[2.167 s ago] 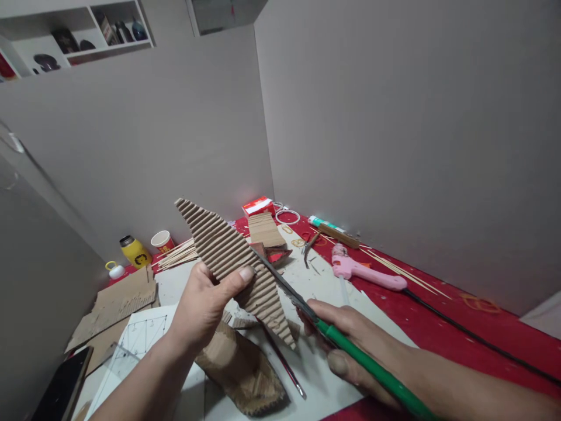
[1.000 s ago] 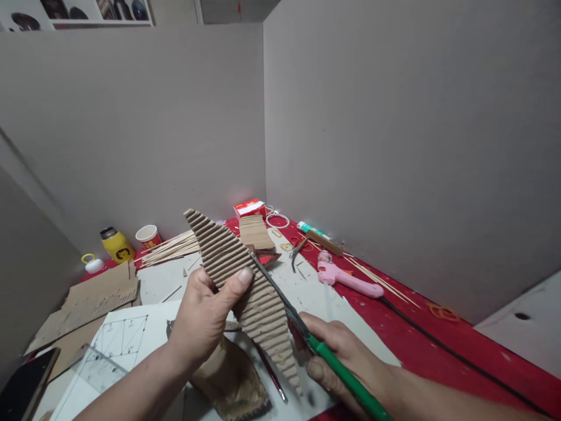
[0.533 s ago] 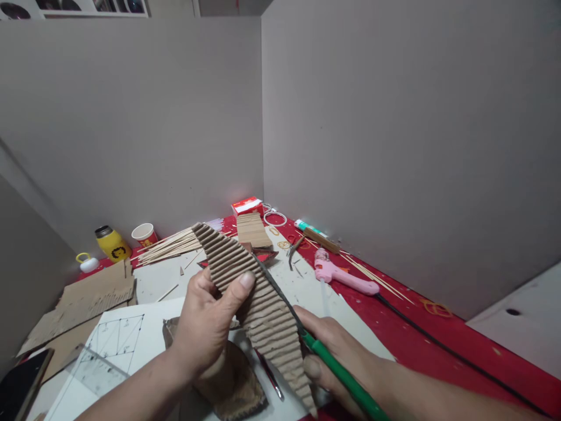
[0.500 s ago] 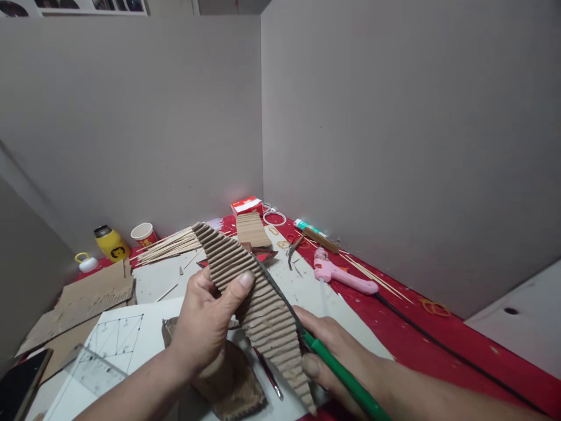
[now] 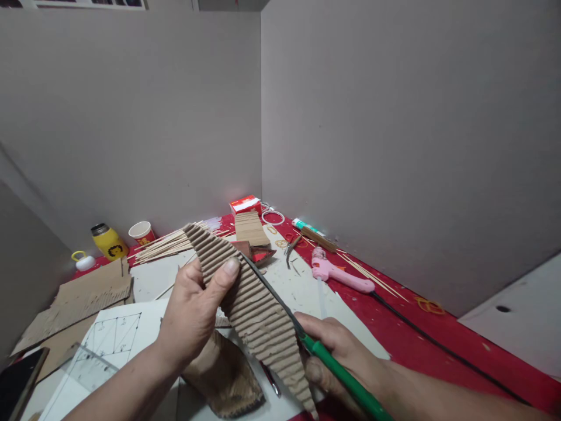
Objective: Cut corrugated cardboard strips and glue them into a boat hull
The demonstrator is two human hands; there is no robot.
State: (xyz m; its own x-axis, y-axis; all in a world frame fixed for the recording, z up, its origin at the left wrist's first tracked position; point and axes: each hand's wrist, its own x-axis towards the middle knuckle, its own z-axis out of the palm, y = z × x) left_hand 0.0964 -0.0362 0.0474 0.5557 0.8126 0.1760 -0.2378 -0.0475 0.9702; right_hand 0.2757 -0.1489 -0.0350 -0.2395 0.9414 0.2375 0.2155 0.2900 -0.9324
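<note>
I log from the feed: cardboard (image 5: 263,316) brown, parallel ridge stripes; tool handle (image 5: 339,368) green, blade (image 5: 265,282) dark; glue gun (image 5: 344,276) pink; bottle (image 5: 105,238) yellow, black motif (image 5: 115,251); cup (image 5: 142,235) red-white; table (image 5: 438,365) red; walls (image 5: 394,146) grey

Your left hand (image 5: 190,310): most fingers hidden behind the corrugated cardboard (image 5: 263,318), which also covers the far part of the pen (image 5: 272,383). Your green-handled tool (image 5: 346,374) is cut off near, the phone (image 5: 20,374) left, the shelf (image 5: 90,4) far. Labels on the drawing (image 5: 114,336): too small to read.

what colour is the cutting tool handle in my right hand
Green; the handle shows best in the head view.
</note>
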